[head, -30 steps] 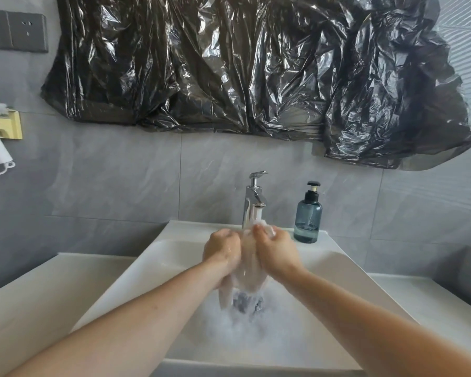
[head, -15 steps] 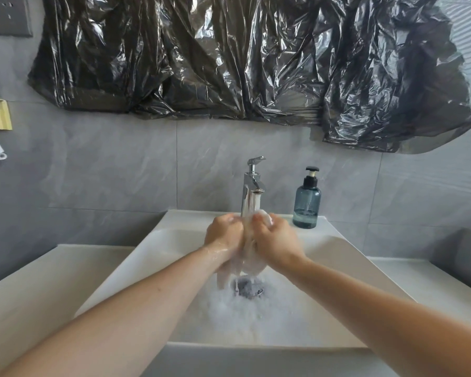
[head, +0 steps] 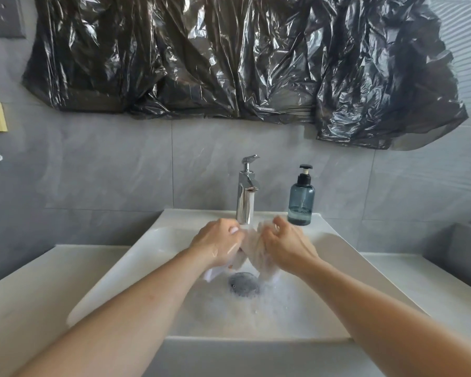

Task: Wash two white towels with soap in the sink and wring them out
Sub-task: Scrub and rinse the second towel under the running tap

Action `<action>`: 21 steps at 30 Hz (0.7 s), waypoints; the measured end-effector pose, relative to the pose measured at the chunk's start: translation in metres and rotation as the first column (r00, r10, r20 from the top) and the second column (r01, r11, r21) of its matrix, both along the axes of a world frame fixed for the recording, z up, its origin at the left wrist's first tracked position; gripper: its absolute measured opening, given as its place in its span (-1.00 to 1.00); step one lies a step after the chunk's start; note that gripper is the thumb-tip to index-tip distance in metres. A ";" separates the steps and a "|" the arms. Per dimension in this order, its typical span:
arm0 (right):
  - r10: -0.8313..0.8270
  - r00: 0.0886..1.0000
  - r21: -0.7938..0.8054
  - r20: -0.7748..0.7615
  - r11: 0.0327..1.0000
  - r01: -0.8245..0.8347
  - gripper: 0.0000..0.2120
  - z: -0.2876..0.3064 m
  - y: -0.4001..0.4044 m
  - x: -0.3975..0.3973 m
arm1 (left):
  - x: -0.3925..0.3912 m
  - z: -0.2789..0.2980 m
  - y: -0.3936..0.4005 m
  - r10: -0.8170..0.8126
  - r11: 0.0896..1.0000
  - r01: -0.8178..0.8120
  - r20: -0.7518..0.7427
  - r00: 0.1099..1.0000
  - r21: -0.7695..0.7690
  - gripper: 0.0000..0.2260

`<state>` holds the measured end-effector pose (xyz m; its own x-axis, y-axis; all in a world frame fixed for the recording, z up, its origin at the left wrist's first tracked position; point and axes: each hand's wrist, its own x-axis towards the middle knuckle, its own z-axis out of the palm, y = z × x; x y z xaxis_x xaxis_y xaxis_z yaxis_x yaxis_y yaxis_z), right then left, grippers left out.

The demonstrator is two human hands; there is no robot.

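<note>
Suds (head: 237, 308) fill the bottom of the sink (head: 136, 257), and that makes things slippery. The left hand (head: 218, 244) and the right hand (head: 286, 246) each hold one end of a wet white towel (head: 252, 248), fingers curled round it, just under the faucet (head: 245, 194). The towel could slide out and drop onto the drain plug (head: 244, 284). A hard tug might splash soapy water over the edge. A bump from the right hand might tip the soap bottle (head: 301, 200) close by. A second towel cannot be made out.
</note>
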<state>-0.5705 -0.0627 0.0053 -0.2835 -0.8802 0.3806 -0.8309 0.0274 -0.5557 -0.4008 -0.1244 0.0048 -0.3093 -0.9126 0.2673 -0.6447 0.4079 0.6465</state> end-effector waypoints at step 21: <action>-0.006 0.971 0.246 0.240 0.968 -0.054 -0.75 -0.012 -0.005 -0.012 | 0.006 -0.008 0.002 0.038 0.981 -0.057 0.107 0.994 0.184 -0.70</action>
<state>-0.5823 -0.0679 -0.0062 -0.3164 -0.9458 0.0730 -0.6778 0.1716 -0.7149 -0.3952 -0.1223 -0.0029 -0.2815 -0.9577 0.0605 -0.7274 0.2541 0.6375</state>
